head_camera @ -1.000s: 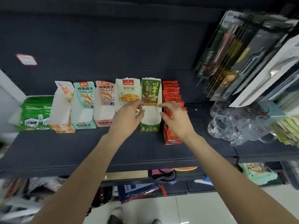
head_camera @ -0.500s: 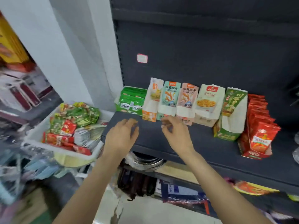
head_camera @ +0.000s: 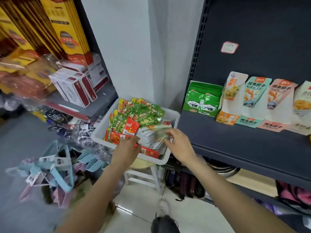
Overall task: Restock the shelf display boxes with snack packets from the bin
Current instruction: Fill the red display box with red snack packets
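Reaching into the white bin [head_camera: 170,118] left of the shelf [head_camera: 235,140], both hands, left [head_camera: 127,148] and right [head_camera: 178,143], hover loosely open over green, red and silvery snack packets [head_camera: 134,115], print too blurred to read.

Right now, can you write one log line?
stage: reaching into bin | left hand: over red packets | right hand: at white packets

Glossy foil snack packets [head_camera: 134,115] fill a smooth white plastic bin [head_camera: 170,115] beside the matt dark metal shelf [head_camera: 235,142].
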`<state>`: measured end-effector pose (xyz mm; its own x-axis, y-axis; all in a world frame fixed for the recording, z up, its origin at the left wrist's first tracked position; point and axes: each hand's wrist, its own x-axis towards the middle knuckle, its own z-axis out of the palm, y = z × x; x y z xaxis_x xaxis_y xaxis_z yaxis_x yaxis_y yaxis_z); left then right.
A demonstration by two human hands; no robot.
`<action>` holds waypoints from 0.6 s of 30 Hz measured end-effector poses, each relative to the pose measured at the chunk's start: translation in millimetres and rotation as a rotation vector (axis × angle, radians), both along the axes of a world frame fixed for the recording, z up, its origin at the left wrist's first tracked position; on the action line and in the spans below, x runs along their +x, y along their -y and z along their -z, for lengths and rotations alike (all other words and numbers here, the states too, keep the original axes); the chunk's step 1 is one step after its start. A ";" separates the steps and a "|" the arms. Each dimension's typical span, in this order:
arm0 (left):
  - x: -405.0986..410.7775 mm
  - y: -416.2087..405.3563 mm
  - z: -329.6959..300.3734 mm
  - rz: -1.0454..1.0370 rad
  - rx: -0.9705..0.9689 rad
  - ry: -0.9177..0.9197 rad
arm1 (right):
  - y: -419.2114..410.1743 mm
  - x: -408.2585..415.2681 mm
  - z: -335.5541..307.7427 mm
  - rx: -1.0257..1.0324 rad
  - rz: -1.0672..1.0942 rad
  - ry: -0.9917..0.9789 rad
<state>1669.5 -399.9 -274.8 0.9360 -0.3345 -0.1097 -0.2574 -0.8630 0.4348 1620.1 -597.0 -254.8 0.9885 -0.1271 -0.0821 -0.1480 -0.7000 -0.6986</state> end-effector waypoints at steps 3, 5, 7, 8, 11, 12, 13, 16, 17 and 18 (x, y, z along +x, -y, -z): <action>34.9 -25.7 10.3 -0.021 -0.005 -0.059 | -22.6 40.2 13.2 -0.016 -0.012 -0.028; 56.8 -41.7 14.1 -0.045 -0.005 -0.090 | -37.5 64.9 21.9 -0.033 -0.031 -0.065; 75.5 -56.5 17.4 -0.061 -0.012 -0.101 | -52.2 85.0 29.1 -0.042 -0.056 -0.109; 84.2 -63.1 18.8 -0.060 -0.020 -0.101 | -59.0 94.4 33.1 -0.037 -0.062 -0.126; 108.8 -79.2 24.8 -0.038 -0.022 -0.126 | -77.3 117.7 44.6 -0.027 -0.040 -0.172; 116.4 -83.7 27.7 -0.023 -0.024 -0.141 | -82.9 124.1 48.1 -0.030 -0.028 -0.192; 123.8 -88.3 31.2 -0.007 -0.030 -0.156 | -88.6 129.6 51.0 -0.044 -0.021 -0.212; 145.4 -97.2 39.5 0.082 -0.038 -0.171 | -104.4 141.8 58.9 -0.111 0.015 -0.255; 151.9 -99.1 41.8 0.123 -0.039 -0.176 | -109.4 144.2 60.8 -0.126 0.048 -0.261; 157.6 -100.1 42.6 0.160 -0.044 -0.191 | -113.9 146.1 62.6 -0.142 0.092 -0.265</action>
